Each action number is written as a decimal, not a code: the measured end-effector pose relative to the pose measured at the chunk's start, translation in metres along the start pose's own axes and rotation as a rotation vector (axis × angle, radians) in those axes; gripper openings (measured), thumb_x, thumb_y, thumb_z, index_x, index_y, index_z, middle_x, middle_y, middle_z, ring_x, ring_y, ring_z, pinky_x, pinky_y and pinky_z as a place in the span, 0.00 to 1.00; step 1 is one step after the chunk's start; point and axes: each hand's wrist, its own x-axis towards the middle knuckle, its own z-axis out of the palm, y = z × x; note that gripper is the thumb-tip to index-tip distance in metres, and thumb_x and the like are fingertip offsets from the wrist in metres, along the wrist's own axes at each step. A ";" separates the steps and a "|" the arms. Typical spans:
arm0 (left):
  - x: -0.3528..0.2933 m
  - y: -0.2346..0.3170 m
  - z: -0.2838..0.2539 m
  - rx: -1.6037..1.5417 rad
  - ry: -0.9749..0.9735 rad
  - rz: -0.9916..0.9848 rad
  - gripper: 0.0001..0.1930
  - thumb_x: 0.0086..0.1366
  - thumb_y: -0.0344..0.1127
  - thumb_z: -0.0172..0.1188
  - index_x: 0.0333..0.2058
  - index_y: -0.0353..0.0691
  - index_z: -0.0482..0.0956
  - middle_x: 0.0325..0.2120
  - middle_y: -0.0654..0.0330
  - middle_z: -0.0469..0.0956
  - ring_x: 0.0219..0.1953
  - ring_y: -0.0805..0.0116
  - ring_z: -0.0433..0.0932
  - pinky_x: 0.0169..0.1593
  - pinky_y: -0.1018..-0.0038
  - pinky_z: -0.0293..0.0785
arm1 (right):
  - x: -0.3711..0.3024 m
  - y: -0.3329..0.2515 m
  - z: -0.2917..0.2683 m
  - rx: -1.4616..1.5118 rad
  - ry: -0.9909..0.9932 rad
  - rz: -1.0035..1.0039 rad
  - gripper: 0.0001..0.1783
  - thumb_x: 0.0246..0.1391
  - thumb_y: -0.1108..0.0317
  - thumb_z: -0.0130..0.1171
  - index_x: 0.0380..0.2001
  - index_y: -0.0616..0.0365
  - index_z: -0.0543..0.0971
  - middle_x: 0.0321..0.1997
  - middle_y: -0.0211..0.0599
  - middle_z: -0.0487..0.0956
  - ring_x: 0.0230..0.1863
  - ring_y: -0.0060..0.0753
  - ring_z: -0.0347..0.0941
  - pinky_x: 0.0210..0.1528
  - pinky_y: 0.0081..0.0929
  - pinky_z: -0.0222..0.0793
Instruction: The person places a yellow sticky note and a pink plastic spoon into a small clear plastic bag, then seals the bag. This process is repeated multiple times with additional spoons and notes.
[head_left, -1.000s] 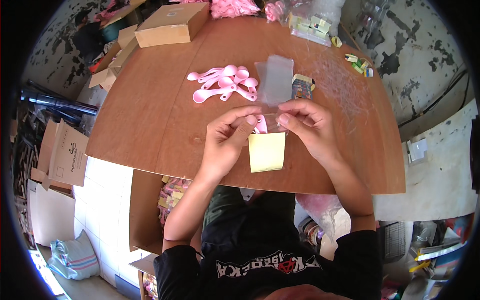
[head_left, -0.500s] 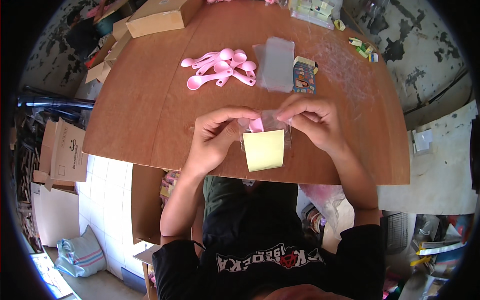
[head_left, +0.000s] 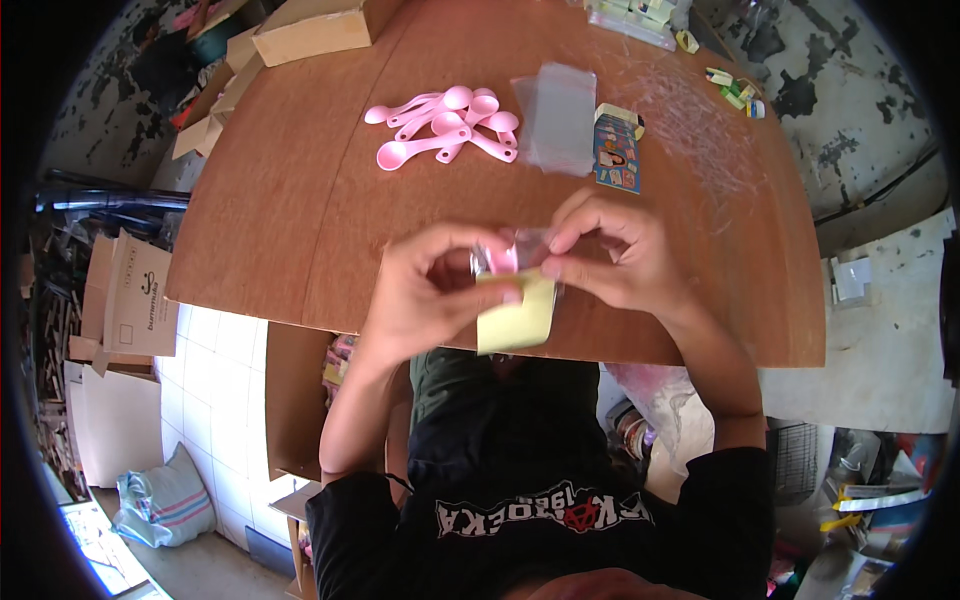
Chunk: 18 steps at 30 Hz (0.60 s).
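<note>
Above the table's near edge, a small clear plastic bag (head_left: 534, 243) is held between both hands. Inside it show a yellow card (head_left: 514, 318) and part of a pink spoon (head_left: 503, 260); the rest of the spoon is hidden. My left hand (head_left: 418, 290) is closed on the bag's left side, thumb over the card's upper part. With thumb and index finger, my right hand (head_left: 622, 255) pinches the bag at its upper right. Beyond the hands lie a pile of pink measuring spoons (head_left: 450, 133), a stack of clear bags (head_left: 563, 120) and several printed cards (head_left: 617, 160).
A brown wooden table (head_left: 270, 220) spreads ahead. A cardboard box (head_left: 318, 32) stands at its far left. Clear plastic strips (head_left: 700, 130) litter the right side, near small yellow-green pieces (head_left: 735, 92). A clear container (head_left: 632, 22) with pale items sits at the far edge.
My left thumb has come down over the front of the card, and the card now tilts and bends. My right hand has shifted slightly left, still pinching the bag.
</note>
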 end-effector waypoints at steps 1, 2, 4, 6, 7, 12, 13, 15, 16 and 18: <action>-0.008 0.004 -0.002 0.057 0.002 -0.119 0.15 0.52 0.19 0.71 0.39 0.34 0.80 0.40 0.60 0.80 0.43 0.73 0.79 0.43 0.76 0.80 | -0.002 0.001 -0.003 -0.070 -0.061 -0.036 0.11 0.46 0.79 0.69 0.33 0.63 0.79 0.34 0.37 0.78 0.39 0.27 0.75 0.42 0.26 0.72; -0.023 0.013 -0.010 0.304 -0.060 -0.143 0.16 0.52 0.21 0.71 0.40 0.36 0.80 0.42 0.59 0.81 0.43 0.72 0.80 0.44 0.75 0.80 | 0.000 -0.004 -0.005 -0.112 -0.103 0.015 0.11 0.49 0.76 0.69 0.36 0.61 0.80 0.36 0.36 0.80 0.41 0.28 0.76 0.44 0.27 0.72; -0.051 0.017 -0.026 0.437 -0.254 0.008 0.17 0.49 0.22 0.72 0.40 0.37 0.82 0.43 0.54 0.82 0.43 0.65 0.83 0.45 0.73 0.82 | 0.004 0.004 0.001 -0.276 0.013 -0.007 0.11 0.50 0.72 0.68 0.37 0.59 0.80 0.35 0.36 0.80 0.39 0.30 0.77 0.43 0.28 0.73; -0.073 0.014 -0.037 0.443 -0.399 -0.177 0.15 0.52 0.22 0.70 0.40 0.38 0.82 0.43 0.53 0.82 0.43 0.64 0.83 0.45 0.71 0.82 | 0.006 0.016 -0.016 -0.741 0.091 -0.040 0.16 0.53 0.62 0.65 0.45 0.54 0.80 0.43 0.38 0.81 0.46 0.42 0.76 0.50 0.36 0.71; -0.083 0.013 -0.043 0.568 -0.392 -0.315 0.15 0.52 0.23 0.70 0.40 0.36 0.82 0.41 0.52 0.82 0.42 0.62 0.83 0.42 0.71 0.83 | 0.007 0.026 -0.026 -0.748 0.107 -0.025 0.16 0.53 0.62 0.65 0.45 0.54 0.80 0.43 0.38 0.81 0.46 0.42 0.76 0.50 0.36 0.71; -0.165 -0.033 -0.104 1.435 -0.167 -0.504 0.26 0.54 0.31 0.69 0.52 0.37 0.75 0.43 0.48 0.79 0.45 0.52 0.81 0.47 0.63 0.76 | 0.006 0.076 -0.037 -1.172 0.044 0.040 0.24 0.59 0.52 0.57 0.55 0.52 0.76 0.65 0.42 0.69 0.66 0.49 0.60 0.66 0.50 0.53; -0.168 -0.034 -0.105 1.438 -0.173 -0.502 0.26 0.54 0.31 0.69 0.52 0.37 0.75 0.43 0.48 0.79 0.45 0.52 0.81 0.47 0.63 0.76 | 0.005 0.081 -0.039 -1.273 -0.001 0.068 0.26 0.61 0.51 0.54 0.57 0.52 0.74 0.66 0.42 0.68 0.68 0.49 0.59 0.67 0.53 0.51; -0.158 -0.023 -0.085 1.069 -0.184 -1.023 0.31 0.55 0.35 0.69 0.58 0.38 0.70 0.47 0.45 0.77 0.49 0.50 0.78 0.52 0.63 0.72 | 0.009 0.081 -0.036 -1.272 -0.012 0.109 0.27 0.62 0.50 0.52 0.58 0.53 0.73 0.66 0.42 0.68 0.69 0.49 0.57 0.68 0.54 0.48; -0.159 -0.024 -0.082 1.008 -0.294 -0.795 0.32 0.56 0.38 0.68 0.58 0.36 0.69 0.48 0.44 0.77 0.48 0.49 0.78 0.52 0.64 0.73 | 0.012 0.080 -0.034 -1.268 -0.027 0.146 0.28 0.63 0.48 0.50 0.59 0.54 0.72 0.66 0.42 0.67 0.70 0.48 0.56 0.69 0.56 0.46; -0.146 -0.021 -0.064 0.811 -0.420 -0.717 0.31 0.57 0.39 0.68 0.58 0.35 0.69 0.49 0.45 0.77 0.48 0.49 0.78 0.51 0.63 0.73 | 0.014 0.083 -0.032 -1.247 0.048 0.070 0.27 0.62 0.51 0.52 0.57 0.57 0.73 0.63 0.43 0.70 0.68 0.48 0.60 0.67 0.53 0.50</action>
